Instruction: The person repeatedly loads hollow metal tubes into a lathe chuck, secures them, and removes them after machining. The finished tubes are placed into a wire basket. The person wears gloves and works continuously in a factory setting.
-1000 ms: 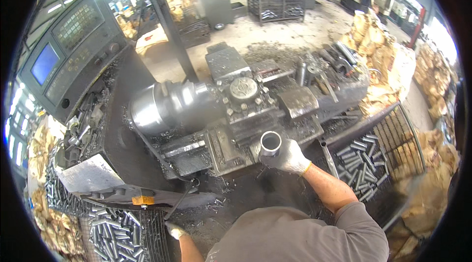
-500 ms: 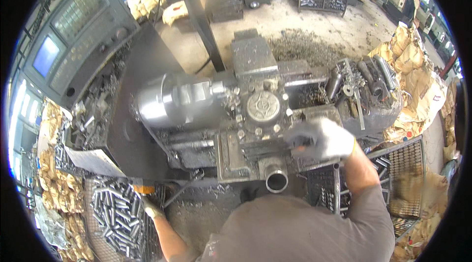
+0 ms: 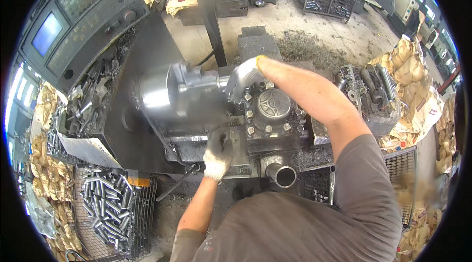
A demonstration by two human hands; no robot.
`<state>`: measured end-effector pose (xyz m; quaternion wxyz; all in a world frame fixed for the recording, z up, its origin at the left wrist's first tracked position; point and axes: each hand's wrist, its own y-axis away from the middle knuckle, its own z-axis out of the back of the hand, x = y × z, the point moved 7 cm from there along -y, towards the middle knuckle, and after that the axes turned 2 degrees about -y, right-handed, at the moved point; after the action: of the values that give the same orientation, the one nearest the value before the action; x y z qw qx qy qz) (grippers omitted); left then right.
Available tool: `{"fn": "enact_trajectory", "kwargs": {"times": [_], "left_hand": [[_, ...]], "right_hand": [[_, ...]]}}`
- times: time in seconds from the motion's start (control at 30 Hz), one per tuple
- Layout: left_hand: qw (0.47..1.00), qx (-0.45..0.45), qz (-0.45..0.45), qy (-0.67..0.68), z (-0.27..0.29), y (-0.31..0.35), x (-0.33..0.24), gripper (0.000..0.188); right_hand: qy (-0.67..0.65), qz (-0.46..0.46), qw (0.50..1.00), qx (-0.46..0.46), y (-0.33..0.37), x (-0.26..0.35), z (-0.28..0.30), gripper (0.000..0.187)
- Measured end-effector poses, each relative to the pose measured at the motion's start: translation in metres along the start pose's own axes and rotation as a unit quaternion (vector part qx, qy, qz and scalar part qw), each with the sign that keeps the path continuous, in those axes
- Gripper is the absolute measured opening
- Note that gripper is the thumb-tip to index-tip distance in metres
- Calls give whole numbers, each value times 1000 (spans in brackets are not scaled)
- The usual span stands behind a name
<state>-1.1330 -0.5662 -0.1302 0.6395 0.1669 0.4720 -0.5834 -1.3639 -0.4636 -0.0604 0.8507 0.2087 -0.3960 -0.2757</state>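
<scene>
My right hand [image 3: 243, 80], in a pale glove, reaches across the lathe beside the end of the metal workpiece [image 3: 202, 81], next to the tool turret [image 3: 273, 105]. Its fingers are smeared and partly hidden, so any hold cannot be made out. The shiny round chuck [image 3: 156, 90] and the parts on it look blurred. My left hand [image 3: 219, 151], gloved with dark fingers and a white cuff, is over the front of the carriage, below the chuck. Its fingers are loosely bent, the thumb apart, and I see nothing held.
A wire basket of short metal tubes [image 3: 105, 203] stands at the lower left. An open pipe end [image 3: 284, 176] juts toward me from the carriage. Tools and metal chips [image 3: 366, 85] lie on the right of the machine. A control panel [image 3: 73, 26] rises at the left.
My right hand has gone from the turret's right side, left and away from me, to the workpiece end. My left hand has come up from the tube basket to the carriage front.
</scene>
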Motion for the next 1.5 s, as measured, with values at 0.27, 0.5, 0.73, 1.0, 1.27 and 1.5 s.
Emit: {"fn": "enact_trajectory", "kwargs": {"times": [0.27,0.5,0.73,1.0,1.27,1.5], "left_hand": [[983,-5,178,49,80,117,93,23],[987,-60,-18,-148,144,1,35,59],[884,-125,-235,-385,130,-166,-10,89],[891,-168,-232,-353,138,-163,3,82],[886,-172,-214,-373,134,-165,7,83],[897,-169,-212,-348,137,-164,29,85]], "right_hand": [[165,-96,929,-317,64,-59,79,44],[123,-185,895,-386,55,-194,92,47],[177,-24,979,-102,-68,-9,28,68],[-64,-39,997,9,-71,-44,26,55],[188,-11,978,-94,-47,-88,33,59],[-207,-117,795,-558,138,-150,34,71]]}}
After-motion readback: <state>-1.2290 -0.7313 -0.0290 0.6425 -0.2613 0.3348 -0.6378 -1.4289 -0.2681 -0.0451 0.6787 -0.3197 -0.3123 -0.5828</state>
